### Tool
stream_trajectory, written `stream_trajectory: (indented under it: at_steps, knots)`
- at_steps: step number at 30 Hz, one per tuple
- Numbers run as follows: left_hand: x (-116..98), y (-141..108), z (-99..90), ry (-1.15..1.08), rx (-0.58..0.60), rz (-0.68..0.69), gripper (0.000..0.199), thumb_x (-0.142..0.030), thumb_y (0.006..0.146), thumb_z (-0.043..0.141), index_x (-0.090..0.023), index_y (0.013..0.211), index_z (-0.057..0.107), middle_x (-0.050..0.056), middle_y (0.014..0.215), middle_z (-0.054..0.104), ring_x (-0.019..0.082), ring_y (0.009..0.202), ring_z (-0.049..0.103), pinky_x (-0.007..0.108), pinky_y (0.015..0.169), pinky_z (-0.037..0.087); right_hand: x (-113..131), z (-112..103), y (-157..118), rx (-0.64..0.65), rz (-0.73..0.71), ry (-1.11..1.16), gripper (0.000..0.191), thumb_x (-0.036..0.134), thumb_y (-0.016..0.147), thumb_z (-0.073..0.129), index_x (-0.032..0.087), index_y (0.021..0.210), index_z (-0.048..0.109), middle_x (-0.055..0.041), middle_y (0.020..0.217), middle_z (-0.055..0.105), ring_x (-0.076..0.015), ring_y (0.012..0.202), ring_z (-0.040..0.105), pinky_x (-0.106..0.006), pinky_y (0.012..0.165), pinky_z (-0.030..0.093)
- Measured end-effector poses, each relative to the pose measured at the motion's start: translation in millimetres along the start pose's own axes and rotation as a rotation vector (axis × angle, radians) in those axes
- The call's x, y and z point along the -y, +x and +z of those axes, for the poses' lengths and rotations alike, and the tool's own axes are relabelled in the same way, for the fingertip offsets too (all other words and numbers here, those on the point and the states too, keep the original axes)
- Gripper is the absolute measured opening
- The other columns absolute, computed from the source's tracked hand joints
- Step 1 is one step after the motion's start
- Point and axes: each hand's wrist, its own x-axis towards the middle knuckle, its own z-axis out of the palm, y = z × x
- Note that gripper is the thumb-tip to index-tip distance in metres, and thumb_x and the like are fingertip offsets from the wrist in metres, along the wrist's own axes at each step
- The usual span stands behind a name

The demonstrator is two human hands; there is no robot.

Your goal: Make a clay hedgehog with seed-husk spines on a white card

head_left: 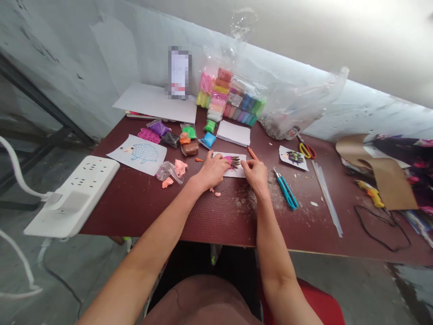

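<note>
My left hand (213, 170) presses flat on a small white card (238, 171) that carries a pink and dark-brown clay hedgehog shape (232, 162). My right hand (255, 175) is at the card's right end, pinching a thin orange clay-shaping stick (252, 153). Small pink crumbs of clay (214, 192) lie just below my left hand. Further left are loose pink clay lumps (179, 167) beside a crumpled clear wrapper (168, 172), and a brown clay block (190, 148). A hedgehog outline drawing on paper (140, 154) lies beyond them.
The dark red table (162, 216) holds a clear bag of clay packs (230, 97), a white paper stack (233, 133), a teal craft knife (286, 192), scissors (307, 150) and a sample hedgehog card (293, 158). A white power strip (71, 196) sits at the left edge.
</note>
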Motion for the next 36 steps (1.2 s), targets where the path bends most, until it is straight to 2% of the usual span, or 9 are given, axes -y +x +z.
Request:
stream_trajectory:
  at_steps: [6, 9, 12, 15, 20, 24, 31, 33, 36]
  knots:
    - [-0.4, -1.1, -1.3, -0.004, -0.016, -0.001, 0.045, -0.001, 0.089, 0.049, -0.023, 0.115, 0.078, 0.009, 0.136, 0.069, 0.026, 0.124, 0.062, 0.053, 0.118, 0.033, -26.5, -28.2, -4.7, -0.054, 0.062, -0.122, 0.026, 0.033, 0.09, 0.062, 0.016, 0.088, 0.082, -0.0111, 0.085, 0.079, -0.0234, 0.075, 0.067, -0.031, 0.067, 0.041]
    - [0.7, -1.2, -1.4, -0.019, -0.007, -0.001, 0.047, 0.0, 0.087, 0.05, -0.023, 0.117, 0.077, 0.008, 0.129, 0.072, 0.025, 0.122, 0.063, 0.056, 0.121, 0.029, -41.4, -44.4, -9.6, -0.026, 0.091, -0.187, 0.023, 0.026, 0.087, 0.062, 0.019, 0.091, 0.083, -0.0109, 0.089, 0.08, -0.0243, 0.08, 0.069, -0.031, 0.069, 0.042]
    - [2.7, -1.7, -1.5, -0.042, -0.012, -0.004, 0.05, 0.003, 0.087, 0.049, -0.024, 0.118, 0.077, 0.008, 0.129, 0.074, 0.025, 0.122, 0.063, 0.059, 0.121, 0.028, -48.4, -52.5, -15.9, 0.057, 0.121, -0.237, 0.022, 0.024, 0.084, 0.064, 0.021, 0.091, 0.085, -0.0101, 0.092, 0.08, -0.0241, 0.083, 0.071, -0.031, 0.071, 0.043]
    - [4.5, -2.9, -1.5, -0.044, -0.024, 0.0, 0.046, 0.001, 0.089, 0.049, -0.024, 0.114, 0.079, 0.007, 0.128, 0.075, 0.026, 0.124, 0.061, 0.058, 0.119, 0.03, -47.9, -52.4, -20.8, 0.126, 0.125, -0.257, 0.021, 0.028, 0.085, 0.066, 0.021, 0.093, 0.085, -0.0092, 0.094, 0.081, -0.0233, 0.087, 0.072, -0.03, 0.071, 0.043]
    - [4.8, -5.1, -2.2, -0.019, -0.056, 0.01, 0.044, -0.001, 0.089, 0.051, -0.024, 0.113, 0.081, 0.011, 0.129, 0.072, 0.028, 0.123, 0.059, 0.055, 0.115, 0.036, -44.3, -48.7, -22.6, 0.153, 0.132, -0.28, 0.022, 0.032, 0.088, 0.068, 0.019, 0.095, 0.084, -0.0094, 0.097, 0.081, -0.0224, 0.088, 0.071, -0.029, 0.067, 0.04]
    - [5.6, -5.7, -3.4, -0.013, -0.043, -0.009, 0.045, 0.0, 0.088, 0.052, -0.023, 0.113, 0.081, 0.011, 0.122, 0.074, 0.029, 0.122, 0.059, 0.055, 0.114, 0.036, -46.0, -48.6, -22.0, 0.174, 0.087, -0.251, 0.018, 0.031, 0.087, 0.069, 0.02, 0.093, 0.082, -0.0077, 0.093, 0.08, -0.02, 0.083, 0.07, -0.028, 0.065, 0.039]
    - [7.3, -7.7, -3.8, -0.005, -0.059, -0.025, 0.039, 0.0, 0.087, 0.052, -0.021, 0.101, 0.081, 0.01, 0.127, 0.074, 0.029, 0.124, 0.059, 0.054, 0.115, 0.035, -58.1, -45.7, -21.4, 0.212, -0.028, -0.135, 0.008, 0.026, 0.079, 0.072, 0.02, 0.076, 0.075, -0.0041, 0.082, 0.076, -0.0176, 0.074, 0.064, -0.028, 0.067, 0.039]
    - [7.3, -8.0, -3.2, 0.005, -0.065, -0.027, 0.037, -0.001, 0.087, 0.053, -0.02, 0.101, 0.081, 0.011, 0.129, 0.073, 0.029, 0.124, 0.059, 0.052, 0.113, 0.038, -59.5, -46.2, -20.6, 0.173, -0.062, -0.074, 0.009, 0.026, 0.079, 0.072, 0.019, 0.074, 0.074, -0.0036, 0.078, 0.074, -0.0174, 0.072, 0.062, -0.028, 0.068, 0.039]
    - [8.0, -7.6, -1.6, 0.003, -0.073, -0.021, 0.04, 0.0, 0.087, 0.052, -0.021, 0.107, 0.08, 0.011, 0.123, 0.075, 0.029, 0.121, 0.06, 0.053, 0.112, 0.037, -54.3, -47.9, -15.6, 0.017, -0.081, 0.034, 0.014, 0.031, 0.082, 0.07, 0.018, 0.078, 0.075, -0.0036, 0.074, 0.073, -0.0173, 0.068, 0.061, -0.029, 0.067, 0.039]
